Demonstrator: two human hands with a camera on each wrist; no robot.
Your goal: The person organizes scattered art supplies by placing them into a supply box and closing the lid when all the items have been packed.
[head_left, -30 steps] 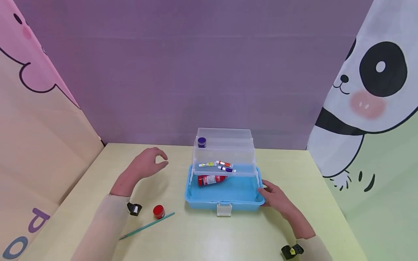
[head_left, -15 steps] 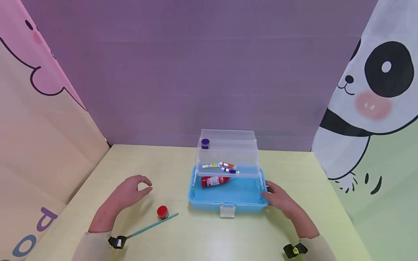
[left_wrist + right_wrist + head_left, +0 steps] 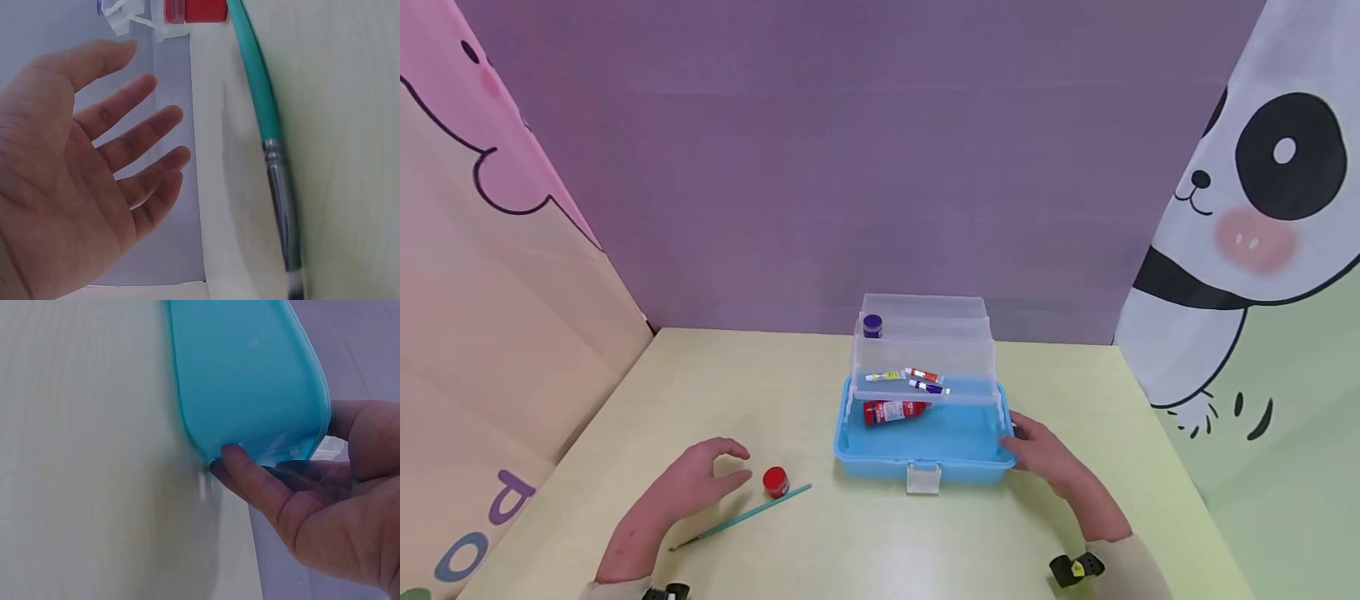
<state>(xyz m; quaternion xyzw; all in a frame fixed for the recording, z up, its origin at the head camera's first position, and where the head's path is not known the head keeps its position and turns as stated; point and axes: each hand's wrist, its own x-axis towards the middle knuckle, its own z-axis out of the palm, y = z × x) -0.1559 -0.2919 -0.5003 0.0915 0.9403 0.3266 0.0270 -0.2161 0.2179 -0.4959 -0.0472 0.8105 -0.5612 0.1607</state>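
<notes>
The left hand (image 3: 700,481), fingers loosely spread, hovers left of a red jar (image 3: 776,482) and teal paintbrush (image 3: 742,517); the right hand (image 3: 1043,452) grips the right end of the open blue box (image 3: 876,469), toward the table's (image 3: 820,550) far side.

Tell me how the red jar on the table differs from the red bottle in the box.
The red jar is squat; the red bottle is long and slim. The jar stands upright on the table; the bottle lies on its side in the blue box. Both are red.

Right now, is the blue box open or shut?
Open. The blue box has its clear upper part raised toward the back, and a red bottle shows inside.
</notes>
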